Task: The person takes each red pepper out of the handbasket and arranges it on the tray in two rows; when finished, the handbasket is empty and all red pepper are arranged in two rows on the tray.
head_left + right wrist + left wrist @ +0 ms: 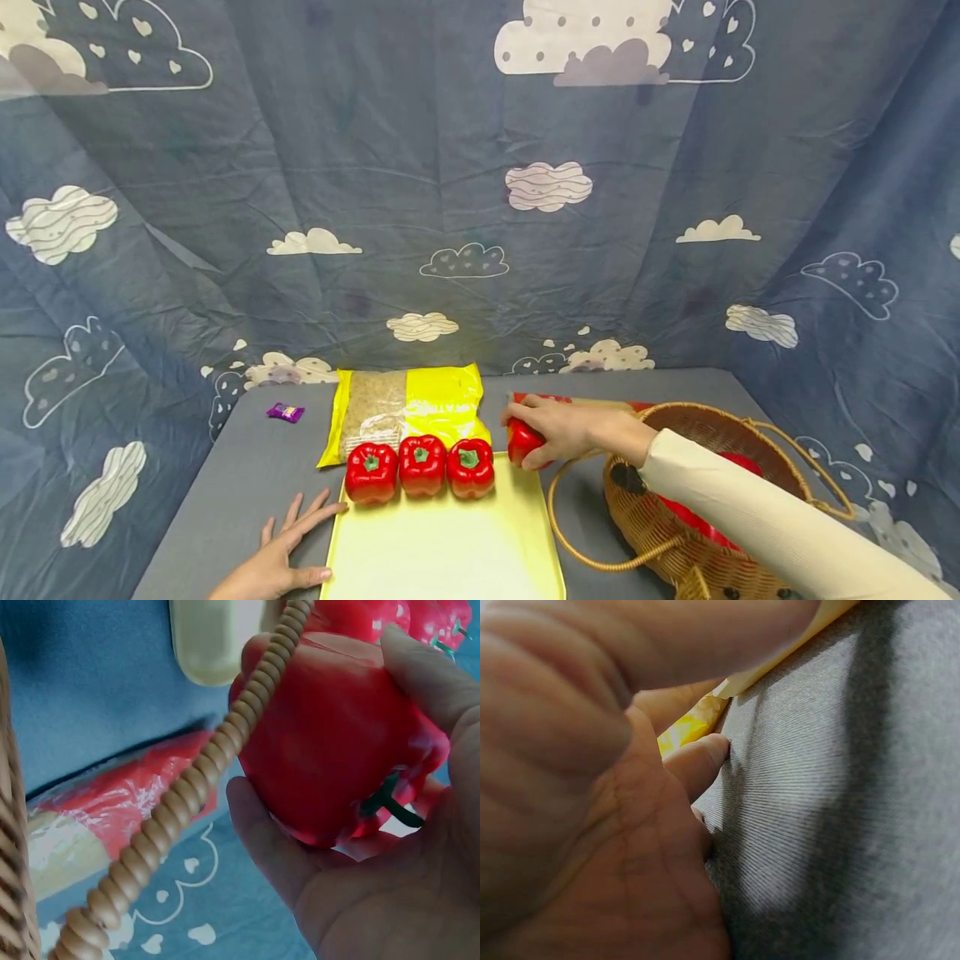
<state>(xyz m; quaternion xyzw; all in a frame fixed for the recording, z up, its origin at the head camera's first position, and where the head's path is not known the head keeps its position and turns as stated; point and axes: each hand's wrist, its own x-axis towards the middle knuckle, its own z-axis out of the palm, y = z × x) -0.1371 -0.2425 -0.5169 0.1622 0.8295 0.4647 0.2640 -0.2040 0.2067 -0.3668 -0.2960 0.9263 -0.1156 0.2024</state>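
My right hand [558, 427] grips a red bell pepper [522, 442] at the far right corner of a yellow tray [450, 550]. In the right wrist view the fingers and thumb wrap around this bell pepper [330, 735], its green stem toward the palm. Three more red bell peppers [422, 465] stand in a row along the tray's far edge, stems up. My left hand [281, 550] lies at the tray's left side, fingers spread and fairly straight, with fingertip and thumb touching the rim. The left wrist view shows its palm [645, 847] close above the grey cloth.
A wicker basket [637, 517] with looped handles stands on the right, with red things inside, partly hidden by my right sleeve. Behind the peppers lies a yellow bag [442, 400]. A red-ended packet [142, 795] lies behind the basket. A small purple packet [286, 412] sits far left.
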